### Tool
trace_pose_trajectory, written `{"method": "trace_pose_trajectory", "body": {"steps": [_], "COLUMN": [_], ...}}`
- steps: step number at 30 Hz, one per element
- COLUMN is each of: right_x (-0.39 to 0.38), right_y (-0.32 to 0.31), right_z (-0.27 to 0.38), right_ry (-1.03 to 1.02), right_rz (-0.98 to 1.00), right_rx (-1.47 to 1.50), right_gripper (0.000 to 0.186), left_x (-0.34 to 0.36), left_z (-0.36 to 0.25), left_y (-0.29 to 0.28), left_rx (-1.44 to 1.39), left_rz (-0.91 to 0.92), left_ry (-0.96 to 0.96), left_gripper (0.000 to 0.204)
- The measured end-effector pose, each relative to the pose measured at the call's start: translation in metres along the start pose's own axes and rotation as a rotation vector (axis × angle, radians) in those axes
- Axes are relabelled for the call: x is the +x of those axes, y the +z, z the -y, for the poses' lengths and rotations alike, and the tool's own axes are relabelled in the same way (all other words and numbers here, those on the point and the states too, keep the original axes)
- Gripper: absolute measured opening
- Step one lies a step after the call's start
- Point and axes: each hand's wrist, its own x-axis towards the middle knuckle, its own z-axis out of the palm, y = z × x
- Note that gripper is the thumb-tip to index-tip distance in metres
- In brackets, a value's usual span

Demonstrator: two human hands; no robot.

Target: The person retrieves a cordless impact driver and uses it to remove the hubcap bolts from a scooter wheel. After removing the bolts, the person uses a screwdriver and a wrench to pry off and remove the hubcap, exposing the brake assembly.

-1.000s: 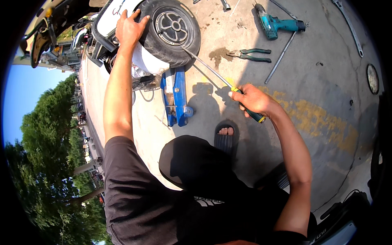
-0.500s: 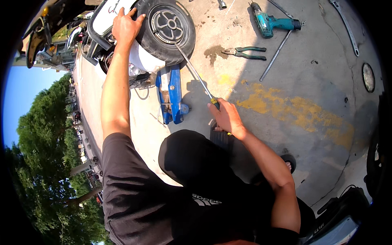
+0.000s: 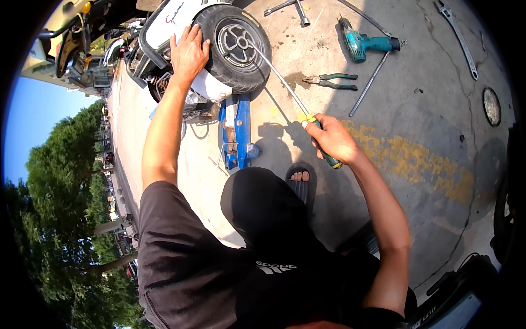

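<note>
My left hand lies flat with fingers spread at the left edge of the black tyre, against the white bodywork of a small vehicle. In my right hand is a long screwdriver with a green and yellow handle, my fingers wrapped round it. Its shaft slants up and left across the tyre, and its tip appears over the dark spoked wheel hub. Whether the tip touches the hub I cannot tell. Below the wheel stands a blue floor jack.
Pliers, a teal cordless drill, a metal rod, a cross-shaped lug wrench and an adjustable wrench lie on the concrete. A round disc is at the far right. My sandalled foot stands near the jack.
The screwdriver tip has moved from the lower tyre edge up over the hub. My right hand has shifted right, and my left hand slightly down along the tyre. The whole view has shifted a little.
</note>
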Motion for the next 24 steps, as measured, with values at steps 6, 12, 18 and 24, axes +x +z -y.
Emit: {"method": "trace_pose_trajectory", "body": {"steps": [6,12,18,24], "right_x": [-0.002,-0.002,-0.003,0.007], "right_y": [0.019,0.022,0.021,0.010], "right_z": [0.010,0.012,0.004,-0.001], "right_ry": [0.099,0.083,0.105,0.177], "right_rz": [0.095,0.145,0.176,0.261], "right_rx": [0.232,0.236,0.269,0.232], "right_gripper": [0.034,0.037,0.035,0.036], "left_x": [-0.021,-0.082,-0.120,-0.122], "left_z": [-0.015,-0.047,-0.094,-0.120], "left_y": [-0.020,-0.031,-0.022,-0.040], "left_rx": [0.067,0.045,0.000,0.098], "left_rz": [0.066,0.112,0.149,0.472], "left_ry": [0.019,0.007,0.029,0.160], "left_gripper": [0.045,0.053,0.061,0.050]}}
